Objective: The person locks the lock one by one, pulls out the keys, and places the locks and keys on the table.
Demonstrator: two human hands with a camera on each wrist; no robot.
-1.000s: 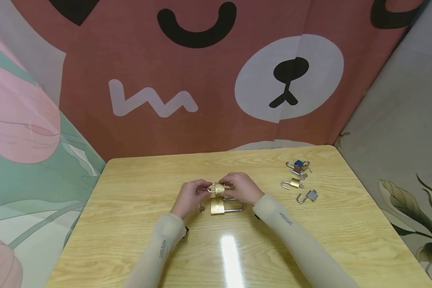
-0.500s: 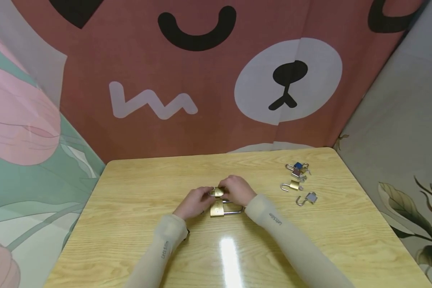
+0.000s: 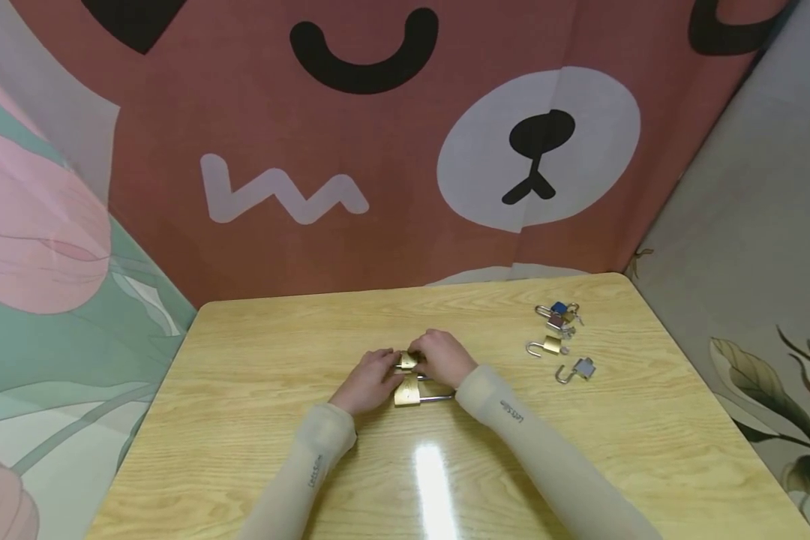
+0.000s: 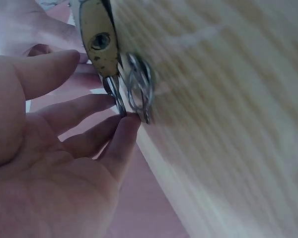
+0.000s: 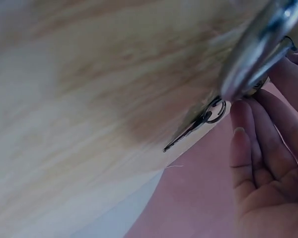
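Observation:
In the head view a small brass padlock (image 3: 408,361) sits between my two hands near the middle of the table, just behind a large brass padlock (image 3: 407,393) with a long steel shackle. My right hand (image 3: 448,358) grips the small padlock's body from the right. At its left end, my left hand (image 3: 370,381) holds it with the fingertips, which partly hide its shackle. The left wrist view shows a brass padlock body (image 4: 97,37) with its keyhole, and silver rings or keys (image 4: 140,84) beside my fingertips. A thick steel shackle (image 5: 260,47) crosses the right wrist view, with dark keys (image 5: 201,121) below.
Several padlocks (image 3: 557,319) lie bunched at the table's back right, one with a blue body. Nearer are an opened brass padlock (image 3: 551,346) and an opened grey one (image 3: 584,368). A printed cloth (image 3: 351,247) hangs behind the wooden table (image 3: 256,420).
Both hands have lowered the small padlock toward the table, close behind the large one. The left hand has shifted right, now covering most of the small padlock's shackle.

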